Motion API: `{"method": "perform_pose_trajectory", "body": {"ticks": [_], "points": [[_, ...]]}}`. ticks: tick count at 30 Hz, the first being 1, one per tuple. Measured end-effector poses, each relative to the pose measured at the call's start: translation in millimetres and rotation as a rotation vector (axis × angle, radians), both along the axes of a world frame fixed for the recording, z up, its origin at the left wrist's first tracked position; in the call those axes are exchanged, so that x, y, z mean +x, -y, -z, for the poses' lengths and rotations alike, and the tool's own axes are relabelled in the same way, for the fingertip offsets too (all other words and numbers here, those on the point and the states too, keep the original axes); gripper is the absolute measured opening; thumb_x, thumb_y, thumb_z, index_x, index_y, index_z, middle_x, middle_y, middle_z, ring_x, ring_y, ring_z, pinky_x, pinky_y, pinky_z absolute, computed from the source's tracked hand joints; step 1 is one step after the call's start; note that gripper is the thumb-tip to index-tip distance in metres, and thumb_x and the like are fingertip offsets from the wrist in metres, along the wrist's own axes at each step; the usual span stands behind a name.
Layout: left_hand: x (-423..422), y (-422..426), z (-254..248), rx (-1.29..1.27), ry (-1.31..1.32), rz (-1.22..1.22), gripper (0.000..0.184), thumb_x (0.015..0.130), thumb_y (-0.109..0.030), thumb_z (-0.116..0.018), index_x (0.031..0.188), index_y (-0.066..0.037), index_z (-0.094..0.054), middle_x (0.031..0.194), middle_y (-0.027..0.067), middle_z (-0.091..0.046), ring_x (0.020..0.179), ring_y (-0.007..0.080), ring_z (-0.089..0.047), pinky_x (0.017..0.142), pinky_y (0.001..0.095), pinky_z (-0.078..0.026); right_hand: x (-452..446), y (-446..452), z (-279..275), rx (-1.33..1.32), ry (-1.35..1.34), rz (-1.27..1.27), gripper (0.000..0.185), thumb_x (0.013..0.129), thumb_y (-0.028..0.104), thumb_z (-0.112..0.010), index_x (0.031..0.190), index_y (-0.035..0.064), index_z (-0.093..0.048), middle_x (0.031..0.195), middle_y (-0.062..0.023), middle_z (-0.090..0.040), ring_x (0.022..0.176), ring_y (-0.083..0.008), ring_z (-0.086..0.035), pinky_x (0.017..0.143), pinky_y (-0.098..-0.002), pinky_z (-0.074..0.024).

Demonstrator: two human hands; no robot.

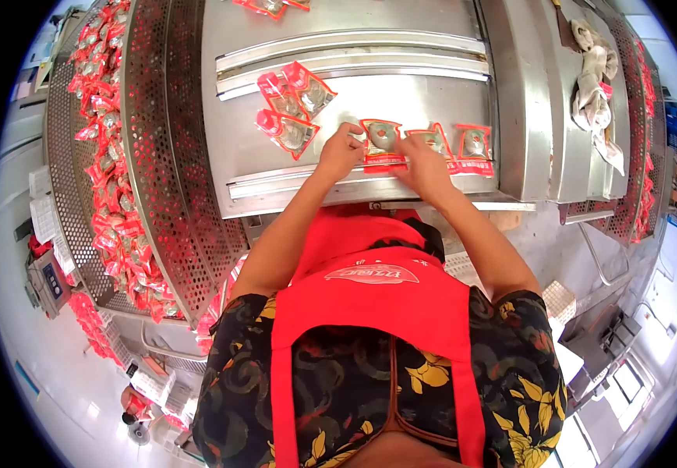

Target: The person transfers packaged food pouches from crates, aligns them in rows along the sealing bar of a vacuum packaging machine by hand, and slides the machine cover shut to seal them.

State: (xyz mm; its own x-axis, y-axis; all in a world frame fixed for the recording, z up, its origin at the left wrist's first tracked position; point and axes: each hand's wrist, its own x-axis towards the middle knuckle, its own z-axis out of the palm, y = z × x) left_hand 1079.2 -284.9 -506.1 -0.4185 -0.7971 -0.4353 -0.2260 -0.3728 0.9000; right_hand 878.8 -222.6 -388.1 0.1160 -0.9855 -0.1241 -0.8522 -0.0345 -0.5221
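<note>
Between my hands a red-edged clear food packet [383, 137] lies along the metal seal bar [276, 184], its contents greyish and round. My left hand [341, 153] is closed at the packet's left edge, fingers curled. My right hand [425, 165] pinches its right edge and partly covers a second packet [433, 139]. Farther right along the same bar lies a third packet [475, 143]. To the left of my left hand, several loose packets [290, 132] rest on the steel surface.
A perforated metal trough [163, 117] on the left stands beside a heap of red packets [108, 179]. Another double bar [354, 58] crosses the table farther away. A crumpled cloth [592, 86] lies on the steel ledge at right. More packets [264, 6] show at the far edge.
</note>
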Motion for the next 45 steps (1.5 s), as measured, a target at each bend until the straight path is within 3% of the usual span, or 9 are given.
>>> {"method": "perform_pose_trajectory", "body": {"ticks": [5, 8, 12, 15, 18, 24, 30, 40, 45], "points": [[18, -11, -63, -0.271, 0.21, -0.269, 0.037, 0.082, -0.01, -0.07, 0.114, -0.004, -0.053, 0.088, 0.009, -0.065, 0.078, 0.0174, -0.061, 0.072, 0.0305, -0.05, -3, -12, 33, -0.068, -0.047, -0.187, 0.009, 0.081, 0.01, -0.063, 0.089, 0.0048, -0.063, 0.1, -0.0102, -0.061, 0.094, -0.0317, -0.06, 0.075, -0.0413, -0.0524], [49, -6, -80, -0.576, 0.392, -0.824, 0.041, 0.082, -0.012, -0.073, 0.117, -0.005, -0.054, 0.091, 0.0025, -0.059, 0.079, 0.0107, -0.052, 0.071, 0.0263, -0.045, -10, -20, 25, 0.009, -0.088, -0.136, 0.008, 0.078, 0.007, -0.058, 0.085, 0.0031, -0.062, 0.094, -0.0094, -0.059, 0.093, -0.03, -0.06, 0.071, -0.043, -0.0528], [96, 15, -70, -0.459, 0.513, -0.88, 0.035, 0.08, -0.011, -0.073, 0.112, -0.002, -0.06, 0.091, 0.0057, -0.059, 0.082, 0.0133, -0.057, 0.07, 0.028, -0.047, 1, -12, 0, 0.179, 0.064, -0.083, 0.023, 0.084, 0.023, -0.066, 0.095, 0.002, -0.066, 0.091, -0.0105, -0.066, 0.072, -0.0271, -0.062, 0.065, -0.0391, -0.051], [104, 9, -52, -0.109, 0.07, -0.533, 0.021, 0.08, 0.001, -0.067, 0.101, 0.002, -0.064, 0.095, 0.0067, -0.057, 0.088, 0.013, -0.061, 0.072, 0.0271, -0.052, 20, 8, 23, 0.487, 0.589, 0.168, 0.035, 0.087, 0.032, -0.069, 0.1, -0.0005, -0.067, 0.083, -0.0095, -0.069, 0.055, -0.0167, -0.056, 0.053, -0.0308, -0.046], [89, -19, -55, -0.405, -0.032, -0.301, 0.017, 0.083, 0.002, -0.062, 0.1, 0.002, -0.064, 0.091, 0.0053, -0.06, 0.09, 0.0129, -0.061, 0.077, 0.0282, -0.052, 51, 36, 12, 0.855, 0.983, 0.523, 0.032, 0.089, 0.028, -0.068, 0.095, -0.0031, -0.068, 0.075, -0.0085, -0.067, 0.05, -0.0084, -0.049, 0.045, -0.023, -0.0382], [100, -29, -70, 0.098, -0.18, -0.275, 0.036, 0.083, -0.005, -0.067, 0.117, 0.001, -0.056, 0.099, 0.0115, -0.066, 0.091, 0.0159, -0.063, 0.073, 0.0278, -0.051, 75, 55, 60, 1.029, 1.01, 0.55, 0.017, 0.084, 0.007, -0.07, 0.098, -0.0014, -0.062, 0.079, -0.0086, -0.066, 0.051, -0.0072, -0.05, 0.038, -0.0189, -0.0339], [96, -5, -63, -0.001, 0.326, -0.109, 0.046, 0.077, -0.011, -0.073, 0.116, 0.001, -0.051, 0.083, 0.0119, -0.07, 0.075, 0.0161, -0.066, 0.067, 0.0289, -0.051, 76, 58, 63, 1.027, 1.173, 0.523, 0.016, 0.078, -0.005, -0.068, 0.091, 0.001, -0.062, 0.077, -0.0061, -0.064, 0.051, -0.0064, -0.05, 0.037, -0.0179, -0.0312], [96, 27, -7, -0.142, 0.188, -0.191, 0.043, 0.075, -0.008, -0.074, 0.112, -0.002, -0.051, 0.076, 0.0099, -0.07, 0.069, 0.0153, -0.064, 0.064, 0.0301, -0.05, 81, 64, 73, 0.212, 0.429, 0.345, 0.019, 0.076, -0.003, -0.062, 0.094, 0.0017, -0.061, 0.077, -0.014, -0.066, 0.07, -0.0265, -0.066, 0.065, -0.038, -0.0511], [99, 17, -16, 0.074, 0.196, 0.051, 0.038, 0.079, -0.004, -0.073, 0.11, -0.001, -0.052, 0.078, 0.0099, -0.068, 0.068, 0.0128, -0.06, 0.064, 0.0273, -0.049, 67, 50, 73, 0.343, 0.272, 0.209, 0.02, 0.076, -0.001, -0.062, 0.094, 0.0022, -0.056, 0.08, -0.0213, -0.065, 0.078, -0.0395, -0.064, 0.069, -0.046, -0.0506]]}}
